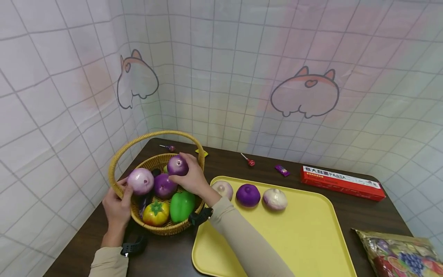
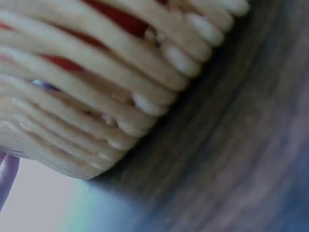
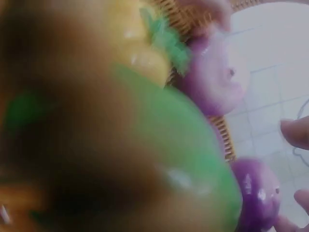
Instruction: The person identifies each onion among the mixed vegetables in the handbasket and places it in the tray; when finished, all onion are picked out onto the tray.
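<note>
I read this as mid-pick: right hand curled round a purple onion above the basket; left hand grips the rim. Next likely needs a clean lift past the handle to the yellow tray beside three onions.

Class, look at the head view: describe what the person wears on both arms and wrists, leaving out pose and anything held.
Both arms wear long, close-fitting beige sleeves down to the wrists. The left hand and right hand are bare, with no gloves. Each wrist carries a black strap-mounted device: the left wrist band and the right wrist band.
</note>
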The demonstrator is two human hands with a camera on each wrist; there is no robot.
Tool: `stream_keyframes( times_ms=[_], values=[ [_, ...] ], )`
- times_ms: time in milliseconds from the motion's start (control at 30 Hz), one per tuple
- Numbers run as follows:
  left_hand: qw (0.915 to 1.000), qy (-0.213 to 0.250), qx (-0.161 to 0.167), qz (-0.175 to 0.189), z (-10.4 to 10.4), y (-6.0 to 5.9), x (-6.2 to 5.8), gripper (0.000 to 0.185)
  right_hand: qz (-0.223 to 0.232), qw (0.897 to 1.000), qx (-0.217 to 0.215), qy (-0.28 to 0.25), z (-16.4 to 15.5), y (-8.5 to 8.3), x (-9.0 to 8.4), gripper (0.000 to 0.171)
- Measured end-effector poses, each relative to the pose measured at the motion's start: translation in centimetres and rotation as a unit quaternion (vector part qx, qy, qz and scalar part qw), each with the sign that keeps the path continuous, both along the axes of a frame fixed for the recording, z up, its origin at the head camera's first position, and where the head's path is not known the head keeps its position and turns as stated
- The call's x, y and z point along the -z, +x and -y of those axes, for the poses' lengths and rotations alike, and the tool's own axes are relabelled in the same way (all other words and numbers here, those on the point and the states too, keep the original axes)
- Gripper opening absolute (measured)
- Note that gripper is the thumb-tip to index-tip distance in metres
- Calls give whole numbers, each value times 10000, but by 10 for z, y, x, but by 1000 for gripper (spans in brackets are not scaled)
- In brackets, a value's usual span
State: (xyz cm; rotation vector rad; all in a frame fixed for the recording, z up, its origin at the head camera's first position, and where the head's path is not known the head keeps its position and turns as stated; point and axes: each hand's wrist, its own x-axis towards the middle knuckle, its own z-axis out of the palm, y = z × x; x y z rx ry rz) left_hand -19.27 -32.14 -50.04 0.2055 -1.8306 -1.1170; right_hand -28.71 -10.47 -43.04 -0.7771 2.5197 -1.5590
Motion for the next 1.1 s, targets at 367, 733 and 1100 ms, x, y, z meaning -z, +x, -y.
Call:
stream_keyframes(
  times_ms=[367,733,1100],
  values=[
    [9999,37,2,95,-1,1,-1,21,166,9995,-165,216,-3,3,10,70],
    [9998,67,-16,176,-3,0,-1,22,-277,9992,-73,271,-9,20,5,76],
    [9995,173,-170,183,-3,-1,0,24,-647,9953,25,-724,-45,57,1,81]
  ],
)
